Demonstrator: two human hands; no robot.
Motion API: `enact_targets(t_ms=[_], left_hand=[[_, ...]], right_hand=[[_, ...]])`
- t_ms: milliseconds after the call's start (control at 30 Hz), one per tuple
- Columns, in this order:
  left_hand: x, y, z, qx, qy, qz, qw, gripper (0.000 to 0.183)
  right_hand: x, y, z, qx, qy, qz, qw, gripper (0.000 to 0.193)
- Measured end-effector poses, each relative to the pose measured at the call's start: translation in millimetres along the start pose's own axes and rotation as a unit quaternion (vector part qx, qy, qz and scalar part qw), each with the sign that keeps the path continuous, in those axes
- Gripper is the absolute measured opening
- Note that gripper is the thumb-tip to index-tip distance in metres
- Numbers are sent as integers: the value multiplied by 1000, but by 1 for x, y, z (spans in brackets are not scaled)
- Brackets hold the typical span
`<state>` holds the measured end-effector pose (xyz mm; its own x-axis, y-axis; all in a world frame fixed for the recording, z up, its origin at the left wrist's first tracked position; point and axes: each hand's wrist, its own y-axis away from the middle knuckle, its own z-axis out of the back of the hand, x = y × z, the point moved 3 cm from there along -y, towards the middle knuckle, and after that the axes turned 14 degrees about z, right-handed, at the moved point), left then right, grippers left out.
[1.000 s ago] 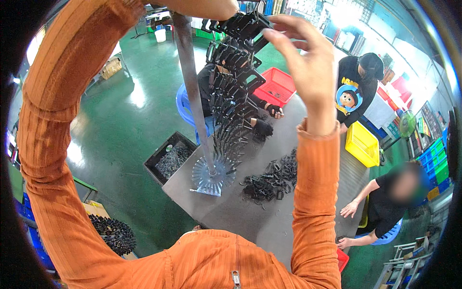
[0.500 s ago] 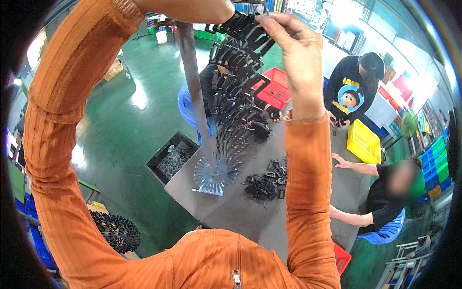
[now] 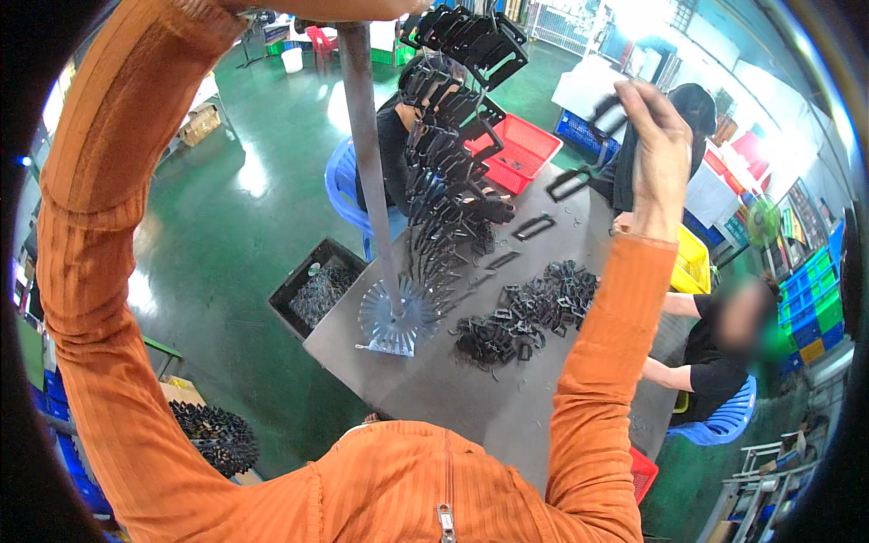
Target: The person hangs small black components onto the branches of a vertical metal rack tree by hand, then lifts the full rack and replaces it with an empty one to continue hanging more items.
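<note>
My right hand point(image 3: 659, 127) pinches a black rectangular frame point(image 3: 610, 113). Below it, a loose line of similar black frames point(image 3: 534, 227) slants down toward the table; whether they are linked cannot be seen. At the top edge, my left hand point(image 3: 330, 7) is beside the top of a grey metal pole point(image 3: 362, 118), its fingers cut off by the picture. Many black frames hang in strands from a rack point(image 3: 444, 136) right of the pole. The pole rises from a slotted metal disc point(image 3: 396, 317) on the table. A pile of black frames point(image 3: 525, 312) lies to the disc's right.
A grey table point(image 3: 434, 389) bears all this. A black crate of thin parts point(image 3: 317, 285) stands left of it. Red point(image 3: 516, 149) and yellow point(image 3: 693, 262) baskets are beyond. Co-workers sit behind the rack and at the right point(image 3: 724, 344); another stands farther back.
My right hand has moved from the hanging strands out to the right, drawing a line of black frames away from the rack. The left arm has shifted slightly up.
</note>
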<state>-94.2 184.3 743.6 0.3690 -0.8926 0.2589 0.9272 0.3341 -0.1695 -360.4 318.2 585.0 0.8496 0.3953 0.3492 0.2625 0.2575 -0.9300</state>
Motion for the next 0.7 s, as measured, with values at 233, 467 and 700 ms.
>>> enact_targets(t_ms=[233,467,700], left_hand=[[8,19,-14,-60,99,-47,992,49],[9,-11,-30,-59,0,-48,997,39],[14,-13,-35,-87,3,-31,996,33]], right_hand=[[-4,29,28,194,384,-131,893,31],[61,-10,-92,69,111,119,984,28],[53,-42,-122,120,-167,-7,979,24]])
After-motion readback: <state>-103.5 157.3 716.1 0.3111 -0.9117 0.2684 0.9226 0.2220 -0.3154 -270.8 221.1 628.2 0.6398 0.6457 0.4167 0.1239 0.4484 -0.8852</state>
